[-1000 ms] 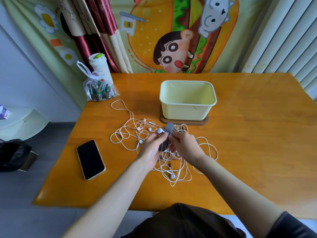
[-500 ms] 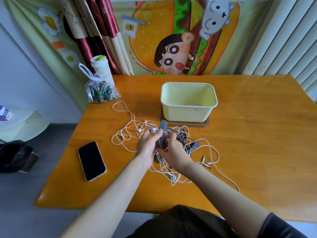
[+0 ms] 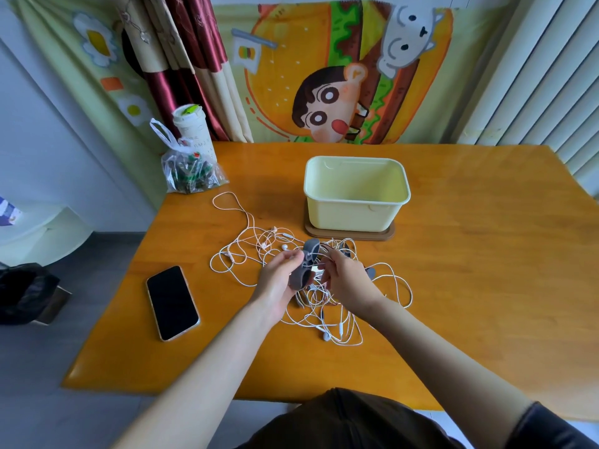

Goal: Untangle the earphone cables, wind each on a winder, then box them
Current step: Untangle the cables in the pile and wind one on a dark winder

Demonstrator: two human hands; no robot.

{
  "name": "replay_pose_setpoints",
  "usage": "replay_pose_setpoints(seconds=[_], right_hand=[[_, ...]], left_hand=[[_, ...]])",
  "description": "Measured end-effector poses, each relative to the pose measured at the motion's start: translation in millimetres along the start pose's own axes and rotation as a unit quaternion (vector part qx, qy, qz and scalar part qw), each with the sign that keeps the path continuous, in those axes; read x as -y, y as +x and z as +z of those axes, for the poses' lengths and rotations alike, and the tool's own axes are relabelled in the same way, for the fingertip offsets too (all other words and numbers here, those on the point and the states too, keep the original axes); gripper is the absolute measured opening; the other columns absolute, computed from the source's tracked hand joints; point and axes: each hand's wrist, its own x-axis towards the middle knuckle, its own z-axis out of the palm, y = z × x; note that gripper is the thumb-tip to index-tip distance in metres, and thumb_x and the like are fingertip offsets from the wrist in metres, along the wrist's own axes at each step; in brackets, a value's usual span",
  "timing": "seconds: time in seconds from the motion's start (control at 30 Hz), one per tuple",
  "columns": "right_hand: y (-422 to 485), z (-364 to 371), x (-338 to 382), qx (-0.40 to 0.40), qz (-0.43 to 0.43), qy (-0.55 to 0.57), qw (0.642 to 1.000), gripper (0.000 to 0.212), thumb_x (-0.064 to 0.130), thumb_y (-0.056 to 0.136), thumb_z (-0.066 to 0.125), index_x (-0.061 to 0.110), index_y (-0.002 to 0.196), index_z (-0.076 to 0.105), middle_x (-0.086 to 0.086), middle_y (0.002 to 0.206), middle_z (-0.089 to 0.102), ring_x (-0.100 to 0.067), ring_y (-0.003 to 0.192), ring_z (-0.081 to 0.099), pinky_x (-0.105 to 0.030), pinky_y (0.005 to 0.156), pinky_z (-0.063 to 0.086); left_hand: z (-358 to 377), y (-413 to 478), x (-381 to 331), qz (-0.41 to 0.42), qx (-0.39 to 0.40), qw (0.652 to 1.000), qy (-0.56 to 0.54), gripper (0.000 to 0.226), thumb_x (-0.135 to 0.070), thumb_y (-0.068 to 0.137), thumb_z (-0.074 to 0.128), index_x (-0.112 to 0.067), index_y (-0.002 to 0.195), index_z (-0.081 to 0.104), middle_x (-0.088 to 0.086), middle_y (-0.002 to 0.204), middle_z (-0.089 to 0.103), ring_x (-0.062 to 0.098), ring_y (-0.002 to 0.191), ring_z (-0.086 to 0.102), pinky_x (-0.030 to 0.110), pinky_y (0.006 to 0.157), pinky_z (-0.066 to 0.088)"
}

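Right, early days by the look of it. The left hand (image 3: 278, 281) has its fingers wrapped round a grey winder (image 3: 304, 264), held up just above the knot. The right hand (image 3: 345, 277) is pinched on a white cable end pressed against the winder's side, as far as I can make out. I'd say the first wind is only starting: no neat turns show on that winder.

Directly beneath and all around the two hands, the earphone cables (image 3: 324, 301) lie in one loose white tangle, with loops spilling out left of the grip and back toward the person. A second grey winder (image 3: 371, 272) peeks out just beyond the right hand, bare. Past the hands sits the yellow box (image 3: 353, 215) — nothing in it.

So, by my reckoning: untangling barely begun, winding all to come, boxing untouched.
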Motion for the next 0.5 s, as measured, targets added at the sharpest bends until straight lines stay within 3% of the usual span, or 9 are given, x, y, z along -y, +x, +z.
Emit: replay_pose_setpoints(seconds=[0.1, 0.2, 0.33, 0.5], right_hand=[[-1.7, -3.7, 4.1, 0.027, -0.001, 0.024, 0.999, 0.025, 0.012, 0.099, 0.044, 0.005, 0.122, 0.04, -0.004, 0.105, 0.057, -0.009, 0.078, 0.052, -0.013, 0.063, 0.041], [-3.6, -5.2, 10.5, 0.027, -0.019, 0.055, 0.998, 0.027, 0.013, 0.096, 0.05, 0.006, 0.12, 0.039, 0.0, 0.098, 0.055, 0.002, 0.068, 0.051, -0.004, 0.058, 0.043], [-3.9, -0.8, 9.1, -0.042, -0.045, 0.057, 0.996, 0.011, 0.012, 0.096, 0.051, 0.007, 0.105, 0.051, -0.003, 0.094, 0.061, -0.007, 0.072, 0.054, -0.006, 0.061, 0.041], [-3.7, -0.8, 7.8, -0.091, -0.104, -0.004, 0.99, 0.009, 0.007, 0.091, 0.058, 0.003, 0.096, 0.064, -0.008, 0.094, 0.065, -0.009, 0.077, 0.053, -0.002, 0.065, 0.039]], left_hand=[[-0.6, 0.0, -0.6, -0.006, 0.002, 1.0, 0.005, 0.021, -0.016, 0.093, 0.057, -0.005, 0.11, 0.058, 0.021, 0.118, 0.062, 0.029, 0.102, 0.061, 0.036, 0.08, 0.053], [-0.9, -1.2, -1.8, -0.003, 0.009, 1.0, 0.014, 0.019, -0.014, 0.093, 0.057, -0.005, 0.11, 0.057, 0.021, 0.118, 0.061, 0.03, 0.102, 0.061, 0.039, 0.085, 0.053], [0.9, -2.3, -2.2, -0.006, 0.008, 1.0, -0.008, 0.021, -0.013, 0.093, 0.058, -0.005, 0.112, 0.055, 0.021, 0.115, 0.06, 0.028, 0.093, 0.062, 0.038, 0.081, 0.054], [1.5, -2.3, -2.6, -0.002, 0.003, 1.0, -0.023, 0.035, -0.016, 0.091, 0.061, -0.005, 0.123, 0.052, 0.02, 0.118, 0.061, 0.029, 0.101, 0.062, 0.036, 0.078, 0.056]])
